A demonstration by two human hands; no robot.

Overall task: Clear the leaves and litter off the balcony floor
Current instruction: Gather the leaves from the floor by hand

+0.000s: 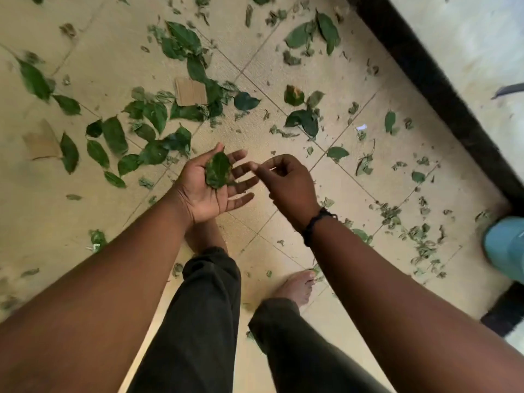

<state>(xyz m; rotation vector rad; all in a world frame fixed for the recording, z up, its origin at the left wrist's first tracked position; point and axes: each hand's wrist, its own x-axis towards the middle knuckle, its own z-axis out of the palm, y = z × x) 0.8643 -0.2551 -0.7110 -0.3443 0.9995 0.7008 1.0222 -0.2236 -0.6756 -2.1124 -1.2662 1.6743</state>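
Loosely scattered beyond the left hand (211, 184), at its far left, lie whole green leaves (113, 134) on the tiled balcony floor (354, 194), with a brown dry leaf (42, 143) outermost and a scrap of cardboard (190, 91) further ahead. That hand's grip is fully open: palm up, fingers spread and nearly straight, with one green leaf (217, 171) lying flat on the palm, cradled rather than held. Just to its right, the right hand (285, 184) has its fingers curled, thumb and forefinger reaching toward the left fingertips; whether that grip pinches a small fragment I cannot tell, since nothing clear shows between the fingers. A dark wristband (314, 224) circles its wrist. Further right of both grips, crumbled leaf bits (419, 239) litter the tiles up to a dark ledge (439, 89), beside a blue container (507, 248) at the frame edge.

The risk, as I judge it, is the unheld leaf: any tilt of the open palm, or a breeze, would send it back to the floor. Picking by hand also likely leaves the finer crumbs behind, and bare feet (295, 286) standing among the litter could grind or scatter them.
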